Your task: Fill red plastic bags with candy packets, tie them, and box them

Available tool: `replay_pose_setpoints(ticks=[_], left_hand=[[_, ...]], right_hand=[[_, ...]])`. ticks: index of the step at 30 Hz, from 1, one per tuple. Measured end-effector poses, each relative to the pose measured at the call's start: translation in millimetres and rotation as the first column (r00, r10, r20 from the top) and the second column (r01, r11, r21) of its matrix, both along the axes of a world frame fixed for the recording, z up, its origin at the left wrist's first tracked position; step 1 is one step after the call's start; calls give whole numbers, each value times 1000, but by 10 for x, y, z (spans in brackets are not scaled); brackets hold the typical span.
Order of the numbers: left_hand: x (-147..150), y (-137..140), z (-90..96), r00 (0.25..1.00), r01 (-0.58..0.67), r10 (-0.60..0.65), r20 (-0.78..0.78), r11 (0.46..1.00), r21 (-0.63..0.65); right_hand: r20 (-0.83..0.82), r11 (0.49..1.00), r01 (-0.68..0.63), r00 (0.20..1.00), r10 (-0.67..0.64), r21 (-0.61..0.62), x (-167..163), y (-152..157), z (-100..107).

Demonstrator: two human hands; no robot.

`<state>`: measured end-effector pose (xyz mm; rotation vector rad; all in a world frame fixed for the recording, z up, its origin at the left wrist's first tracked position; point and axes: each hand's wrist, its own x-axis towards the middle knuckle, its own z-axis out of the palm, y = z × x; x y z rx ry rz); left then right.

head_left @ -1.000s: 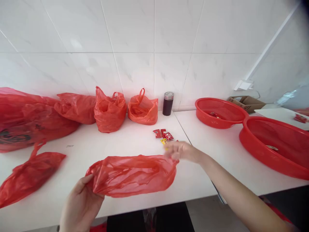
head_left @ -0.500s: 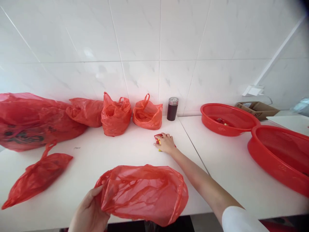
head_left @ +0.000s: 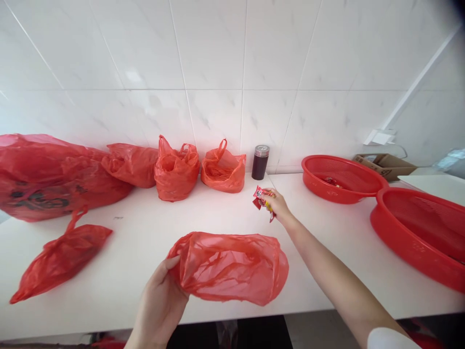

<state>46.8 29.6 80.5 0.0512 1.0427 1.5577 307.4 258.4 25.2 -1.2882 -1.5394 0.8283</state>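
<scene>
An open red plastic bag (head_left: 232,266) is gripped at its left rim by my left hand (head_left: 163,295), with its mouth facing me near the table's front edge. Farther out, my right hand (head_left: 275,202) clutches several small red and yellow wrapped packets (head_left: 258,195), apparently sweets, just above the white table (head_left: 218,215). The bag's far inside is partly hidden by folds.
Several filled red bags (head_left: 176,174) line the wall, and a tied red bag (head_left: 63,261) lies at left. A dark flask (head_left: 260,163) stands at the back. On the right are two red plastic baskets (head_left: 329,191) and a cardboard box (head_left: 390,165).
My right hand has lifted the packets off the table and moved right. My left hand has carried the bag slightly right and away from me.
</scene>
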Motion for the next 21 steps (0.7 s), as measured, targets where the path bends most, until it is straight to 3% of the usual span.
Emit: replay_pose_setpoints(ticks=[3, 5, 7, 8, 11, 14, 16, 18, 19, 21], left_hand=[[112, 86, -2, 999, 42, -43, 13, 998, 54], [208, 152, -13, 996, 80, -82, 18, 993, 83], [309, 204, -20, 994, 102, -105, 29, 990, 98], [352, 221, -21, 993, 106, -110, 39, 989, 104], [417, 235, -33, 992, 104, -112, 54, 987, 123], [361, 232, -71, 997, 70, -75, 34, 990, 123], [274, 244, -97, 999, 35, -36, 6, 993, 117], [166, 266, -107, 999, 12, -6, -49, 993, 117], [107, 279, -103, 996, 7, 4, -89, 992, 126], [-22, 298, -86, 982, 0, 30, -184, 986, 165]], right_hand=[[-194, 996, -89, 977, 91, 20, -35, -217, 493], [-374, 978, -192, 904, 207, 79, -182, -511, 740], [-498, 954, -251, 813, 301, 165, -412, -865, 811], [-475, 949, -256, 822, 313, 183, -538, -1037, 767], [-94, 937, -265, 952, 292, 228, -835, -1402, 386], [186, 883, -392, 917, 353, 259, -899, -1461, -50], [312, 829, -520, 838, 448, 207, -843, -1387, -203], [536, 773, -627, 688, 490, 98, -763, -1279, -221], [649, 765, -643, 594, 476, 27, -724, -1221, -191], [790, 800, -596, 456, 410, -71, -654, -1105, -84]])
